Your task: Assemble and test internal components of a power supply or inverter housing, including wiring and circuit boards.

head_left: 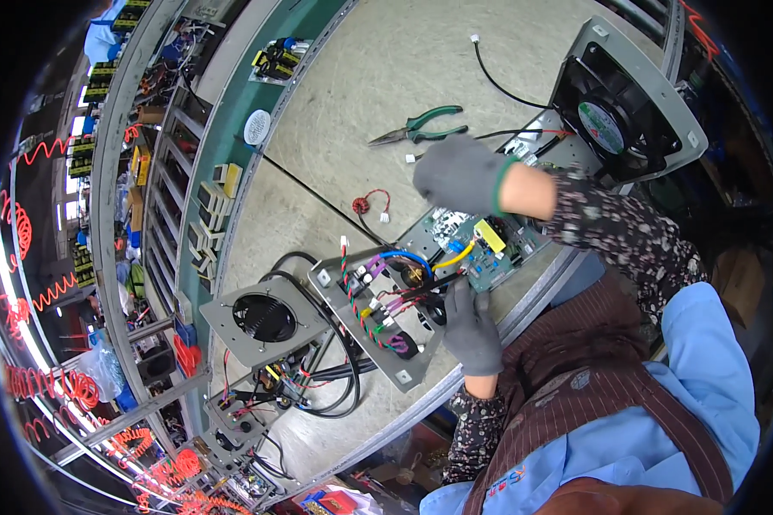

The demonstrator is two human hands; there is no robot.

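Observation:
My left hand (472,333), in a grey glove, has its fingertips drawn together at the near edge of a green circuit board (500,264). They meet the end of a bundle of black-sleeved wires (442,281); what they pinch is hidden. Above the board's far side is my right hand (459,174), also gloved and blurred, its fingers curled; whatever is in it cannot be seen. The board lies on a grey metal chassis. Blue, yellow and purple wires run from it to an upright-edged metal panel (395,365), over which a twisted red-green cable (352,296) lies.
Green-handled pliers (421,127) lie beyond my right hand. At the right stands a chassis with a black fan (605,107). A second metal housing with a round grille (264,318) sits at the left among black cables. A red toroid coil (361,205) lies on the metal bench (318,129).

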